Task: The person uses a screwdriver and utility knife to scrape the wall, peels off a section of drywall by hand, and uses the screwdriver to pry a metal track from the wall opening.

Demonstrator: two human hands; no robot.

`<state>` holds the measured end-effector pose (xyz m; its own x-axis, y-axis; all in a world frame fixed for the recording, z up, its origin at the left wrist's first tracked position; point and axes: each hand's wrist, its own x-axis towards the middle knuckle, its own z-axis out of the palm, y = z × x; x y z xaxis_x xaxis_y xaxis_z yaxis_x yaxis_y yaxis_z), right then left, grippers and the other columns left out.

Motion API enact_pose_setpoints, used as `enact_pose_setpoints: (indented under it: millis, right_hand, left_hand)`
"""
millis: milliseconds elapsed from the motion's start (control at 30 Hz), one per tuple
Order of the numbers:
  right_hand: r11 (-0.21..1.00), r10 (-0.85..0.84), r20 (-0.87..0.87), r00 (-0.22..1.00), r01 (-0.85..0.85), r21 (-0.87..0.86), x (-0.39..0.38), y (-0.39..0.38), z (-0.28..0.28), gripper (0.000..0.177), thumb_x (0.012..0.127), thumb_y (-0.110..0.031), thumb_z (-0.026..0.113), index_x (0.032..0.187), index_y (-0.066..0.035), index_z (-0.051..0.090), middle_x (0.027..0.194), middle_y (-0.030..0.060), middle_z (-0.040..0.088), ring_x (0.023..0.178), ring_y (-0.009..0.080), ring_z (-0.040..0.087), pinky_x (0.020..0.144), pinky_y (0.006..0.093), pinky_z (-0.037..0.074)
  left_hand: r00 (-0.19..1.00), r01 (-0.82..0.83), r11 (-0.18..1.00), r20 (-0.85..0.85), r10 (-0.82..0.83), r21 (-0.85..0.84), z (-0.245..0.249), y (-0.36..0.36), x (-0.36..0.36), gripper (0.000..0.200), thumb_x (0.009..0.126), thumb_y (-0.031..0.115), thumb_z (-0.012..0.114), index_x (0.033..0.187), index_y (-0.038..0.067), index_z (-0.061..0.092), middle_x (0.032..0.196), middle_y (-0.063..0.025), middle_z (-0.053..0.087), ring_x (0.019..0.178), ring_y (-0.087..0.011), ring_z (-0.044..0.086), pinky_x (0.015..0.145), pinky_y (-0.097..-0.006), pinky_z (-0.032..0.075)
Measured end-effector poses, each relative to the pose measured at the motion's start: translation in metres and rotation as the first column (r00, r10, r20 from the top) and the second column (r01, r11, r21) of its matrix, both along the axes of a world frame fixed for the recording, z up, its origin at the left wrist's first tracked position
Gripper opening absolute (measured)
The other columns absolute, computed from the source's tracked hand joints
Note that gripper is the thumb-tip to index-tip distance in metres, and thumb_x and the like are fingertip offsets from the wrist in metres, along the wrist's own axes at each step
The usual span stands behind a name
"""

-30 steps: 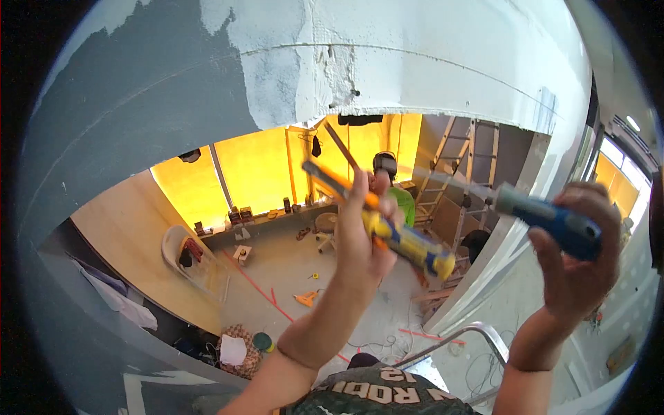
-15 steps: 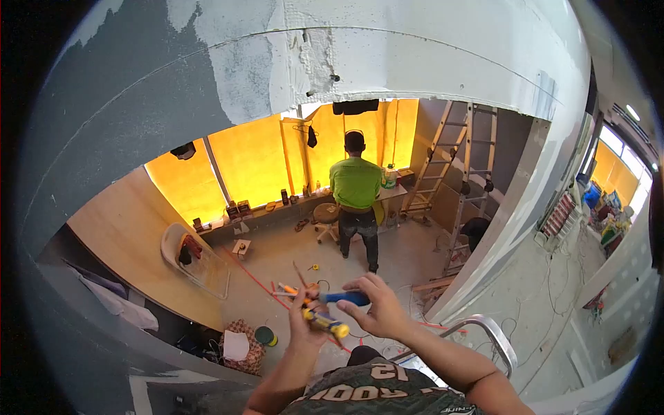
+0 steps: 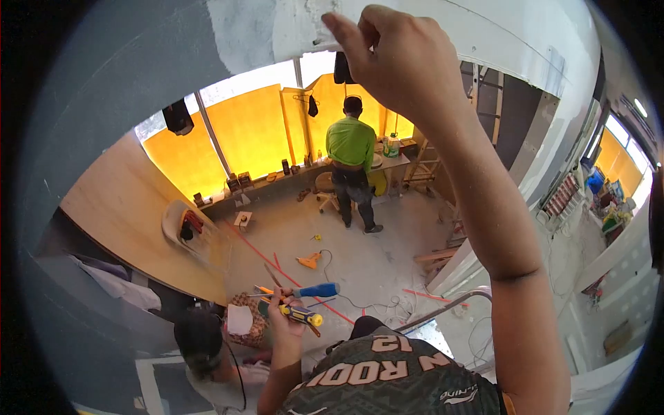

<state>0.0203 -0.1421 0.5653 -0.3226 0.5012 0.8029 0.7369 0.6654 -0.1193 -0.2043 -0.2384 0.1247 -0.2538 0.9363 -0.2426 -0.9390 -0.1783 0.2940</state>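
My left hand (image 3: 287, 321) is closed around several tools at the lower middle: a blue-handled screwdriver (image 3: 317, 290), a yellow-and-blue handled tool (image 3: 301, 315) and a thin brownish piece whose end points up and left. An orange part also shows at the fingers. My right hand (image 3: 394, 59) is raised at the top, in front of the white patched wall (image 3: 270, 31). Its thumb stretches left, apart from the bent fingers. No object shows in it, and part of the fingers is hidden behind the hand.
A person in a green shirt (image 3: 351, 145) stands by the yellow-covered windows. Another person's dark head (image 3: 199, 339) is at the lower left. An orange tool (image 3: 309, 261) with a cable lies on the floor. Ladders (image 3: 423, 166) lean at the right, and a metal rail curves beside me.
My right hand has left the blue screwdriver and risen to the wall; the screwdriver is now in my left hand. The view has shifted, the green-shirted person has changed stance, and a second person has appeared.
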Motion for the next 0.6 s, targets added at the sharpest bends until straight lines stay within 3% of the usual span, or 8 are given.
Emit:
enact_pose_setpoints:
  millis: [67, 167, 233, 300, 333, 467, 533, 600]
  right_hand:
    - [0.997, 0.037, -0.004, 0.999, -0.036, 0.062, -0.009, 0.011, -0.009, 0.04, 0.099, -0.032, 0.053, 0.074, -0.001, 0.059, 0.051, 0.0144, 0.058, 0.045, 0.0292, 0.059, 0.047, 0.043, 0.049]
    - [0.9, -0.115, -0.066, 0.991, 0.132, 0.415, -0.018, 0.023, -0.019, 0.036, 0.098, -0.028, 0.053, 0.075, -0.001, 0.058, 0.053, 0.013, 0.06, 0.049, 0.0315, 0.061, 0.054, 0.0433, 0.051]
    - [0.956, -0.061, -0.072, 0.996, 0.079, 0.282, -0.015, 0.002, -0.02, 0.027, 0.095, -0.022, 0.056, 0.079, -0.001, 0.059, 0.06, 0.0137, 0.062, 0.055, 0.0321, 0.062, 0.059, 0.0429, 0.052]
    - [0.957, -0.107, -0.072, 0.992, 0.122, 0.263, -0.016, 0.024, -0.02, 0.031, 0.094, -0.03, 0.058, 0.081, -0.002, 0.063, 0.066, 0.0151, 0.063, 0.06, 0.033, 0.063, 0.062, 0.0412, 0.051]
    - [0.902, -0.197, -0.075, 0.978, 0.21, 0.376, -0.013, 0.053, -0.021, 0.044, 0.096, -0.044, 0.057, 0.08, -0.004, 0.065, 0.065, 0.0157, 0.062, 0.059, 0.0334, 0.063, 0.059, 0.0398, 0.048]
    - [0.932, -0.08, -0.03, 0.996, 0.086, 0.353, -0.01, 0.06, -0.022, 0.041, 0.099, -0.042, 0.052, 0.089, -0.004, 0.064, 0.071, 0.0164, 0.062, 0.063, 0.0291, 0.062, 0.063, 0.0411, 0.048]
    - [0.919, -0.095, -0.053, 0.994, 0.108, 0.38, -0.014, 0.053, -0.02, 0.041, 0.098, -0.04, 0.051, 0.084, -0.003, 0.062, 0.074, 0.0211, 0.064, 0.075, 0.0433, 0.064, 0.069, 0.0478, 0.05]
    - [0.939, -0.083, -0.05, 0.995, 0.095, 0.331, -0.012, 0.057, -0.018, 0.04, 0.098, -0.041, 0.052, 0.086, -0.004, 0.062, 0.079, 0.0226, 0.064, 0.079, 0.0444, 0.063, 0.069, 0.0495, 0.049]
  left_hand:
    - [0.991, 0.067, 0.998, 0.115, -0.069, 0.02, -0.019, -0.004, -0.015, 0.028, 0.091, 0.032, 0.07, 0.083, 0.008, 0.058, 0.064, 0.0009, 0.055, 0.054, -0.0089, 0.057, 0.05, -0.021, 0.051]
    - [0.995, 0.013, 0.999, 0.1, -0.009, -0.042, -0.03, -0.008, -0.018, 0.027, 0.092, 0.031, 0.069, 0.084, 0.008, 0.057, 0.066, 0.0005, 0.053, 0.055, -0.0084, 0.056, 0.052, -0.0208, 0.051]
    - [0.994, 0.008, 0.999, 0.106, -0.003, -0.047, -0.049, -0.007, -0.022, 0.025, 0.094, 0.028, 0.067, 0.085, 0.008, 0.056, 0.071, 0.0, 0.053, 0.058, -0.0076, 0.056, 0.052, -0.021, 0.051]
    - [0.992, -0.012, 0.999, 0.122, 0.018, -0.05, -0.06, -0.001, -0.015, 0.023, 0.094, 0.027, 0.066, 0.086, 0.008, 0.055, 0.073, -0.0004, 0.053, 0.059, -0.0079, 0.056, 0.053, -0.0217, 0.05]
    - [0.992, 0.004, 0.999, 0.126, 0.002, -0.049, -0.06, 0.0, -0.012, 0.022, 0.094, 0.026, 0.066, 0.086, 0.009, 0.055, 0.075, -0.0008, 0.053, 0.06, -0.0083, 0.055, 0.053, -0.0224, 0.049]
    - [0.99, 0.083, 0.995, 0.121, -0.075, -0.058, -0.034, -0.005, 0.02, 0.023, 0.094, 0.028, 0.065, 0.087, 0.01, 0.053, 0.077, -0.0015, 0.054, 0.061, -0.0099, 0.053, 0.055, -0.0257, 0.046]
    - [0.965, 0.195, 0.981, 0.18, -0.188, -0.02, -0.044, -0.005, 0.029, 0.024, 0.093, 0.03, 0.065, 0.087, 0.01, 0.053, 0.078, -0.001, 0.053, 0.061, -0.0098, 0.053, 0.055, -0.0264, 0.046]
    - [0.949, 0.224, 0.973, 0.238, -0.207, -0.045, -0.043, -0.004, 0.041, 0.022, 0.094, 0.029, 0.065, 0.089, 0.011, 0.052, 0.079, -0.0014, 0.055, 0.061, -0.01, 0.054, 0.055, -0.0268, 0.045]
